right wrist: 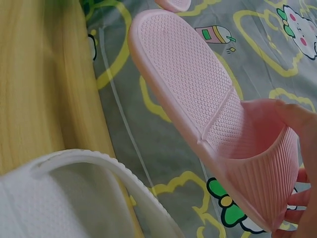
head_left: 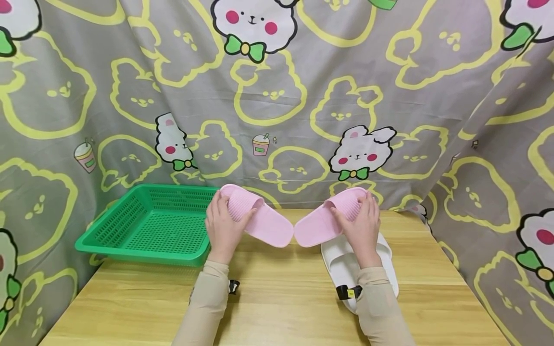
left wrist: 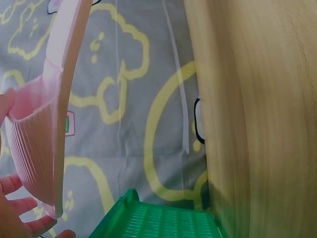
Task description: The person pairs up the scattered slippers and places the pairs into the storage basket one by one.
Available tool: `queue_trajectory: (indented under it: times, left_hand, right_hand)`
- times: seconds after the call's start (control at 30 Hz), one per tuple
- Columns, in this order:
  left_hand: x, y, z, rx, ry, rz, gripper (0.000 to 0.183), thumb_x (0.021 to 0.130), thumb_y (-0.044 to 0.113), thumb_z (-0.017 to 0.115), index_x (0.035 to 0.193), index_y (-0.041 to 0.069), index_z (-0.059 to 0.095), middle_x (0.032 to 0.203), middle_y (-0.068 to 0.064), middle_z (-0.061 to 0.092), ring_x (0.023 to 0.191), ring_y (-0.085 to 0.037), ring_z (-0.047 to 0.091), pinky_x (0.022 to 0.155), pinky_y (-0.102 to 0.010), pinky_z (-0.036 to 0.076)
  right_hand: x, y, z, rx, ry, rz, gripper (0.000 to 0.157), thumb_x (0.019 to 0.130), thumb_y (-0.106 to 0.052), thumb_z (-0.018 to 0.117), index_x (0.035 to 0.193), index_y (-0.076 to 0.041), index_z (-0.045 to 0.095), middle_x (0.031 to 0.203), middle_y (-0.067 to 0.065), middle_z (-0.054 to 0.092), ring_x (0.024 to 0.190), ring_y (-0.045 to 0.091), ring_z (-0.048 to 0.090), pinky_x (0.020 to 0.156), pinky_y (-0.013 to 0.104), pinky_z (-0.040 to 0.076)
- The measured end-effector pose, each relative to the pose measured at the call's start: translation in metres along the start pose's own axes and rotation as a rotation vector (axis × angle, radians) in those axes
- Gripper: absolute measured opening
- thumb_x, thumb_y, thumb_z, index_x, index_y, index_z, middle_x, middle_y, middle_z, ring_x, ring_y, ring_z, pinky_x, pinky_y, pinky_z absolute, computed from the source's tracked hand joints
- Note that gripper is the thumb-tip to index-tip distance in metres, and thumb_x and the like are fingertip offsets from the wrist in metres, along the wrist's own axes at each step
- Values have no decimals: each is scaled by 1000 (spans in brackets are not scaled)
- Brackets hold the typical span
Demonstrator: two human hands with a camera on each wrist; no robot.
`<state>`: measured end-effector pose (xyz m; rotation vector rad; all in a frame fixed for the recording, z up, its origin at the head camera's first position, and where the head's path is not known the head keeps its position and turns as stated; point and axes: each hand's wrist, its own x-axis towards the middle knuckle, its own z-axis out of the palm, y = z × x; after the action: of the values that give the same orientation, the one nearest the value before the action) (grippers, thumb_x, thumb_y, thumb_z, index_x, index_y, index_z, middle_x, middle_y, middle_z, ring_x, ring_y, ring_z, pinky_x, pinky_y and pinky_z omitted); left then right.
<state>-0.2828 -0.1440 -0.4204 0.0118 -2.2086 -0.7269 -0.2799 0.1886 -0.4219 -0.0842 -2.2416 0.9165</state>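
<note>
My left hand [head_left: 225,223] grips a pink slipper [head_left: 270,226] by its ribbed strap end, thumb at the strap opening. A matching pink slipper [head_left: 318,226] is held the same way by my right hand [head_left: 361,221]. Both are raised above the table, heel ends pointing inward and nearly meeting. In the left wrist view the slipper [left wrist: 34,148] appears edge-on, with fingers around its toe end. The right wrist view shows the textured footbed and strap of the other slipper [right wrist: 262,153]. White slippers [head_left: 342,266] lie on the table below my right hand, partly hidden by the forearm.
A green perforated basket [head_left: 143,254] stands at the table's back left, beside my left hand. The wooden table [head_left: 277,298] ends at a patterned grey curtain [head_left: 285,158], which also hangs along both sides. A black strap fitting [head_left: 346,292] shows at the right wrist.
</note>
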Motion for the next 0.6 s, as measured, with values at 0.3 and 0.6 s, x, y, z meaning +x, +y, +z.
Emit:
queue_trajectory:
  times: [0.3,0.6]
  left_hand:
    - [-1,4,-1,-9,35,7,82,72,59,77,125,2,51,149,-17,41,132,-38,41,97,-58,43]
    - [-3,9,2,-16,32,-13,83,72,61,76,125,2,50,149,-16,40,133,-38,40,99,-57,42]
  right_hand:
    - [-3,-4,4,5,3,16,76,74,-46,80,120,5,46,155,26,30,143,46,25,113,66,22]
    - [-8,-12,9,23,-1,35,78,74,-46,79,121,5,45,155,27,30,142,46,27,115,62,23]
